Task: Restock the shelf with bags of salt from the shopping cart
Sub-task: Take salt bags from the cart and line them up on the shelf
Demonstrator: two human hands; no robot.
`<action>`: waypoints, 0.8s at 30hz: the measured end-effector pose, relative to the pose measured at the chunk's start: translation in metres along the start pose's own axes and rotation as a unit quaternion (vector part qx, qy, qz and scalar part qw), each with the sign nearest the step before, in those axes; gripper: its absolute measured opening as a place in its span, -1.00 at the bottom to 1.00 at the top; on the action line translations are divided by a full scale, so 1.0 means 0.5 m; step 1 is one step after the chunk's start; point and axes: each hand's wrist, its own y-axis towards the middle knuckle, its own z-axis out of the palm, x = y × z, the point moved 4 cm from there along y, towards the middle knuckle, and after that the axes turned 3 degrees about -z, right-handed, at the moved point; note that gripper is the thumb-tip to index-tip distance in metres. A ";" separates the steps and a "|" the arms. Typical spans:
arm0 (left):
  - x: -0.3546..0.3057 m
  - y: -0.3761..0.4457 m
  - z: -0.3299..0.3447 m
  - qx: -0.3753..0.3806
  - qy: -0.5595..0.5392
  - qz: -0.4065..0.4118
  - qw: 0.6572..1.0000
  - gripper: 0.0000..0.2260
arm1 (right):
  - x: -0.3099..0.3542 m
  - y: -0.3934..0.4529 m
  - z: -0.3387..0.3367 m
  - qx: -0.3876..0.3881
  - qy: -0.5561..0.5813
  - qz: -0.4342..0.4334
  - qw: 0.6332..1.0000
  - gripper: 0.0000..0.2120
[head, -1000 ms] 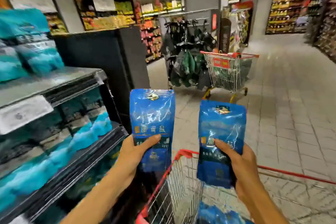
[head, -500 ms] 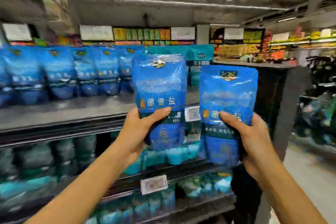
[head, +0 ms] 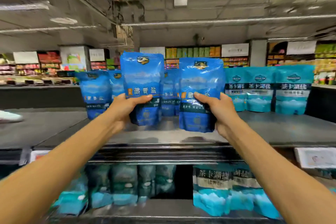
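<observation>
Left hand (head: 125, 107): holds a glossy dark-blue plastic salt bag (head: 142, 85) at its lower half, thumb across the front, so the label stays upright and faces outward.
Right hand (head: 216, 109): grips a second dark-blue salt bag (head: 200, 82) the same way, just beside the first.
Place of bags: both hang above the front part of the grey metal top shelf (head: 272, 129), not yet set down.
Row behind: same blue bags (head: 95, 92) stand at the back, so the free front strip is probably the target.
Neighbours: turquoise bags (head: 292, 89) at the right are another sort.
</observation>
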 end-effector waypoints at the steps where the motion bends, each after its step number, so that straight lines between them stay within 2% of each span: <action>1: 0.006 0.028 -0.020 -0.011 -0.003 -0.011 1.000 -0.78 | -0.014 0.024 0.026 0.001 -0.006 0.005 1.000 -0.57; 4: 0.033 0.107 -0.060 -0.018 0.004 -0.030 0.999 -0.83 | -0.062 0.095 0.093 0.010 -0.030 0.007 0.999 -0.79; 7: 0.064 0.167 -0.069 -0.016 0.013 0.000 1.000 -0.87 | -0.109 0.151 0.140 0.003 -0.051 0.019 0.999 -0.70; 9: 0.088 0.197 -0.069 -0.025 0.035 0.019 0.999 -0.86 | -0.138 0.176 0.161 0.011 -0.066 0.028 0.997 -0.76; 10: 0.100 0.208 -0.072 -0.024 0.049 0.018 0.998 -0.83 | -0.147 0.184 0.168 0.016 -0.080 0.030 0.996 -0.80; 13: 0.118 0.231 -0.092 0.016 0.142 0.004 0.990 -0.70 | -0.155 0.204 0.164 0.058 -0.179 0.015 0.982 -0.67; 16: 0.118 0.236 -0.129 0.021 0.356 -0.010 0.934 -0.51 | -0.152 0.204 0.138 0.125 -0.358 0.007 0.925 -0.47; 18: 0.107 0.228 -0.137 -0.022 0.490 -0.001 0.871 -0.41 | -0.157 0.201 0.117 0.113 -0.425 0.020 0.898 -0.29; 19: 0.099 0.223 -0.133 -0.040 0.532 0.009 0.846 -0.42 | -0.159 0.201 0.115 0.101 -0.432 0.022 0.896 -0.29; 21: 0.088 0.218 -0.121 -0.054 0.560 0.011 0.827 -0.49 | -0.159 0.203 0.120 0.079 -0.451 0.018 0.889 -0.40; 24: 0.079 0.212 -0.110 -0.048 0.556 -0.045 0.829 -0.46 | -0.160 0.211 0.133 0.061 -0.463 0.023 0.884 -0.46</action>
